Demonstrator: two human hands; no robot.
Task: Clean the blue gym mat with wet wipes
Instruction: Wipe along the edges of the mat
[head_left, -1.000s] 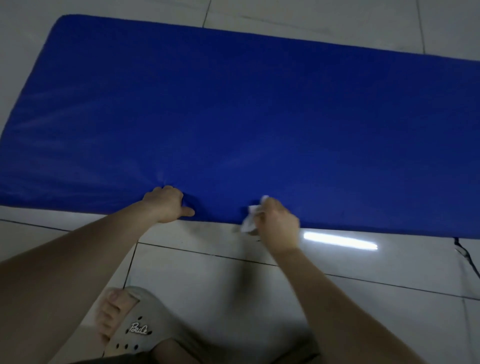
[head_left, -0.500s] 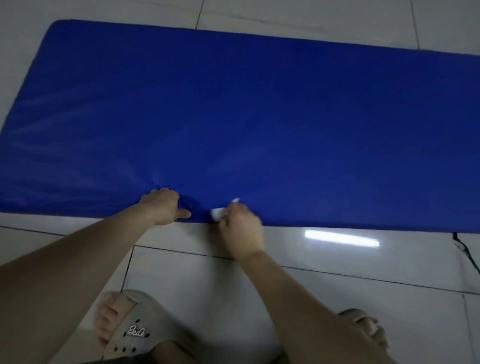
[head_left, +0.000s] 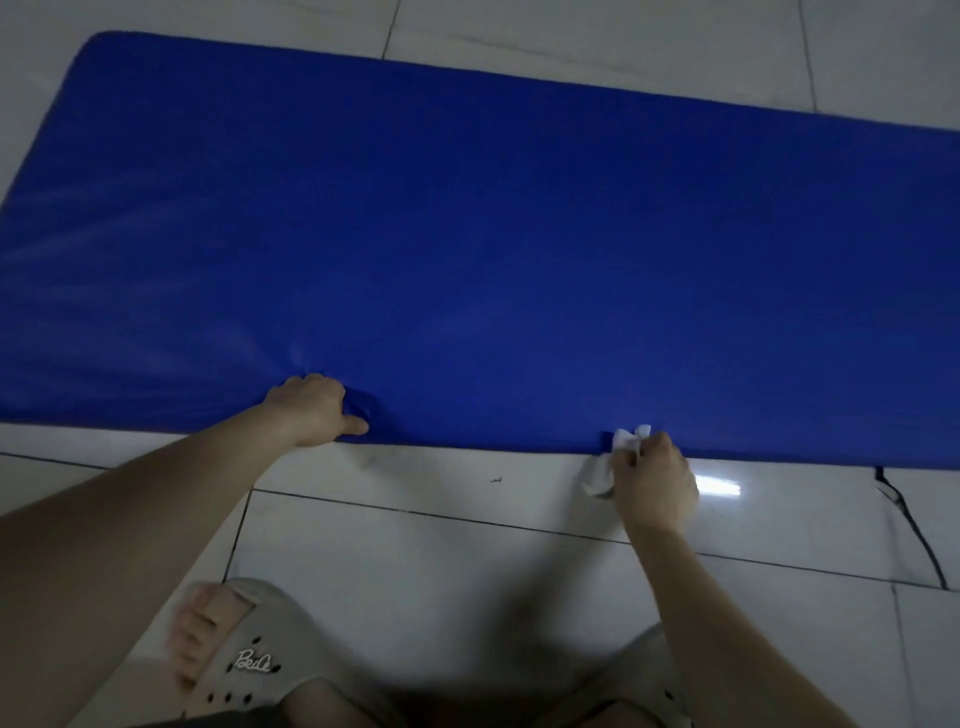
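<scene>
my left hand (head_left: 317, 410) grips the near edge of the mat (head_left: 467, 234). my right hand (head_left: 655, 480) clutches a wipe (head_left: 615, 457) against it.

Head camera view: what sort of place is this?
Likely an indoor room, home or small gym: a padded blue gym mat lies on glossy white floor tiles with a strip-light reflection, and the person wears beige clogs.

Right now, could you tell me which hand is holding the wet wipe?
The right hand holds the wet wipe at the mat edge; the left hand grips only the mat.
</scene>
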